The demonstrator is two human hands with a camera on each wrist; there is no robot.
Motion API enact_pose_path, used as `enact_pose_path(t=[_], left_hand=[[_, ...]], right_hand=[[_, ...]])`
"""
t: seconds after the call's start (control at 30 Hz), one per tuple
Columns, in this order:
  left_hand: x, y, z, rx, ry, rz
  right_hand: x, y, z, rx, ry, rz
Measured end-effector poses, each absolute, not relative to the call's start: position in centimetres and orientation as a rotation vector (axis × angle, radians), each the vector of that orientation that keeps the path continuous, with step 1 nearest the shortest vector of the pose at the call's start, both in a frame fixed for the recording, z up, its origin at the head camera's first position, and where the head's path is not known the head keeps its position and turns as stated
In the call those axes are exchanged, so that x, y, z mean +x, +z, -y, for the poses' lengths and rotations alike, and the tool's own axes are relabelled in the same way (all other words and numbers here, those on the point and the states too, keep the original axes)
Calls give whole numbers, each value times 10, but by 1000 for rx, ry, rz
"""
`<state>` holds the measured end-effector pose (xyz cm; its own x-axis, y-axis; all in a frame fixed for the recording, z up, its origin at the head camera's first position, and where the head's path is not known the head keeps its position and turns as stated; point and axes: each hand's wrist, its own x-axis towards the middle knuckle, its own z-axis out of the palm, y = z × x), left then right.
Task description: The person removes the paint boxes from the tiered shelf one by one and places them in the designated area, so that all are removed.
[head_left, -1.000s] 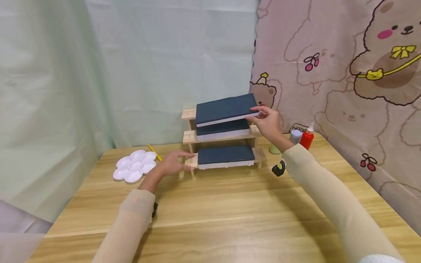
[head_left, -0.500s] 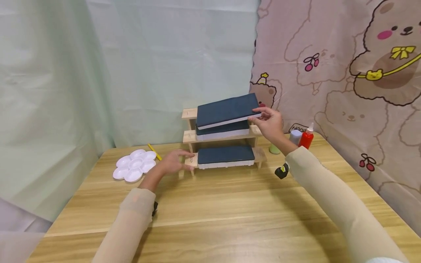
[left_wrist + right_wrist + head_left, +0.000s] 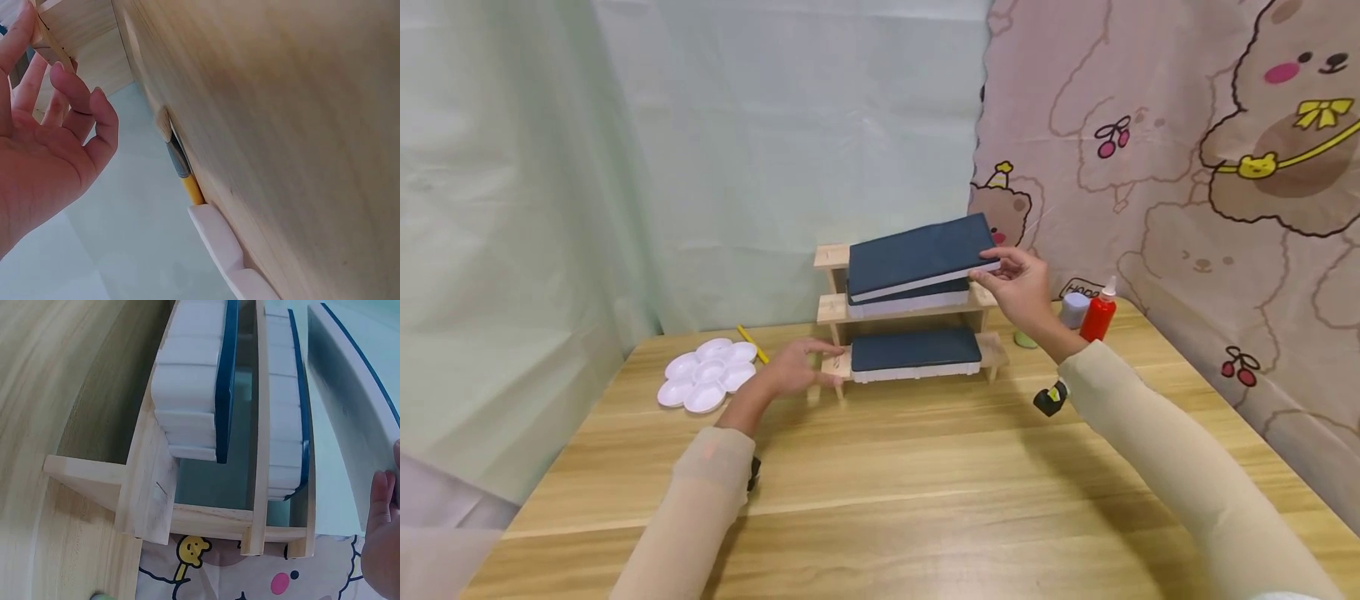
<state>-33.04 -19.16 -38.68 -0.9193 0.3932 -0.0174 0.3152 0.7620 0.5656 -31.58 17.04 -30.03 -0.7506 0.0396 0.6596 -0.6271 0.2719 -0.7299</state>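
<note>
We count three boxes with dark blue tops: the upper box [image 3: 925,254], the middle box [image 3: 910,308] and the lower box [image 3: 916,350]. One wooden rack [image 3: 832,256] with three shelves stands on the table [image 3: 925,467]; the middle box sits on its middle shelf and the lower box on its lowest. We also see one palette [image 3: 708,375], one brush [image 3: 752,344] with a yellow handle just beside it, one red bottle [image 3: 1098,319], one pale purple jar [image 3: 1074,312], and a green item [image 3: 1024,340] partly hidden by the right wrist, perhaps another jar.

The right hand [image 3: 1025,292] pinches the right end of the upper box between thumb and fingers, holding it tilted above the middle box, right end higher. We can't tell whether its left end touches anything. The left hand [image 3: 792,367] has thumb and fingers clamped on the left end of the rack's lowest shelf.

Compared with a second ago, the upper box has shifted slightly right, its front left corner lies lower, and the right hand has gone along with it. The left hand has kept its place.

Among containers, the palette has six petal-shaped wells around a central one. The middle and lower boxes have their tops on, so we can't see inside.
</note>
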Motion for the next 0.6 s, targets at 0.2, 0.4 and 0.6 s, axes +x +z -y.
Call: enact_pose_path(t=[0.2, 0.4, 0.6], left_hand=[[-325, -387, 191, 584, 886, -2822], [-321, -388, 193, 580, 877, -2836], [-318, -391, 190, 584, 902, -2826]], right_hand=[[-305, -299, -172, 539, 1496, 1965], [-314, -313, -183, 559, 1525, 1958], [-313, -322, -197, 609, 1546, 1935]])
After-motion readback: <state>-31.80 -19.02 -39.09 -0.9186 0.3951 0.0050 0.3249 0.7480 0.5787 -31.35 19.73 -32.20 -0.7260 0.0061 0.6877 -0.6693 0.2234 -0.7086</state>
